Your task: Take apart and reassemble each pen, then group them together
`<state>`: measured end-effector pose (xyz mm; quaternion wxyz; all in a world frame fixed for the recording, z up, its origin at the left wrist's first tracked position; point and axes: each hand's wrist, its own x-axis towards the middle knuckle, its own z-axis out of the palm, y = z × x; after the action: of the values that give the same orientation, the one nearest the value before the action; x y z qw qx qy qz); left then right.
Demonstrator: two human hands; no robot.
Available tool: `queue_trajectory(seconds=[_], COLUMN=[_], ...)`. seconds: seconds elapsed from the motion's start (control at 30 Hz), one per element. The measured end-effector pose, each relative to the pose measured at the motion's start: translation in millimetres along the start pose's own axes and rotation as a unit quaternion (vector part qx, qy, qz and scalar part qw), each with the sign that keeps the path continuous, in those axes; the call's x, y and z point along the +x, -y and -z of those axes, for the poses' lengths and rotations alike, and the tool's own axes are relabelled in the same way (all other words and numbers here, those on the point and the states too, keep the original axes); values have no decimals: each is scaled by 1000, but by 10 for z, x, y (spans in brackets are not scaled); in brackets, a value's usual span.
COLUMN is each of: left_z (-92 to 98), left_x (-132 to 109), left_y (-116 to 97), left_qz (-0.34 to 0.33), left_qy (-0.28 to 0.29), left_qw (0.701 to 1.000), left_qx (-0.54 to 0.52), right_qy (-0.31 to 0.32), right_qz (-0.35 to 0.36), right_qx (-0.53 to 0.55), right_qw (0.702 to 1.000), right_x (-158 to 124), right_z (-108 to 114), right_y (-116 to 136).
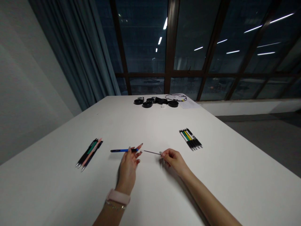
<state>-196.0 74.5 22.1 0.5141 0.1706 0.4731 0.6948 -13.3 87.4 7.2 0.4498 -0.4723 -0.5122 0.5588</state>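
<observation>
My left hand (129, 166) pinches a blue pen barrel (122, 150) at its right end and holds it level just above the white table (150, 125). My right hand (173, 159) is closed on a thin dark refill rod (151, 152), whose tip points left toward the open end of the barrel. A small gap separates the rod's tip from the barrel. A pink watch band sits on my left wrist.
A few pens (89, 153) lie in a bunch at the left of the table. Several more pens (191, 139) lie side by side at the right. Black round parts and a cable (160, 101) rest at the far edge, before dark windows.
</observation>
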Motion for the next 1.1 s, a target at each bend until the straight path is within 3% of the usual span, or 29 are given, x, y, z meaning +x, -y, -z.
queue_trajectory(seconds=[0.17, 0.27, 0.47, 0.63, 0.87, 1.0, 1.1], left_z=[40, 48, 41, -15, -31, 60, 125], left_x=[70, 81, 100, 66, 13, 18, 17], left_y=[14, 47, 64, 64, 89, 119, 128], left_qz=[23, 24, 13, -3, -59, -165, -236], left_qy=[-9, 17, 119, 194, 204, 171, 137], left_qw=[1000, 997, 966, 915, 876, 824, 742], left_qx=[12, 64, 228, 353, 432, 515, 612], right_qy=[-38, -75, -131, -117, -96, -97, -98], right_qz=[24, 43, 43, 67, 87, 93, 94], right_qx=[-57, -145, -368, -473, -556, -566, -567], right_qw=[997, 986, 920, 871, 821, 814, 812], right_x=[25, 32, -29, -98, -119, -132, -143], right_z=[100, 176, 231, 185, 138, 122, 120], right_y=[3, -27, 26, 86, 89, 93, 93])
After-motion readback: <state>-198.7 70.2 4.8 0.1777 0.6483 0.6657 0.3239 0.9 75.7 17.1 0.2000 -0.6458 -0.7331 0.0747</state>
